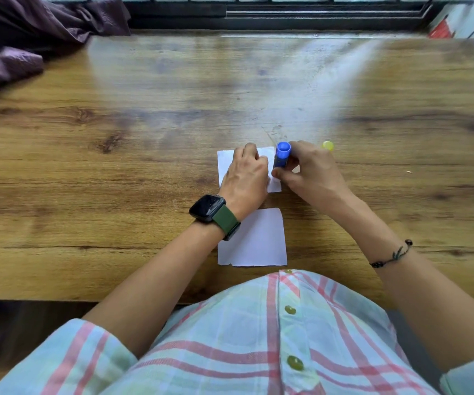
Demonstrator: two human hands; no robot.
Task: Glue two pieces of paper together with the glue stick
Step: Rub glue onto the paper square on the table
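near paper (254, 240) at table edge (59, 297); right hand (312, 169) gripping glue stick (282, 156)

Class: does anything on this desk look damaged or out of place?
The near paper has a ragged, torn bottom edge. The yellow cap lies loose behind the right hand, off the glue stick. Nothing is spilled.

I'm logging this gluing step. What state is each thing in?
Glue stick: uncapped, gripped by right hand.
Yellow cap: off, on table.
Far paper: flat, pressed by left hand.
Near paper: flat, untouched.
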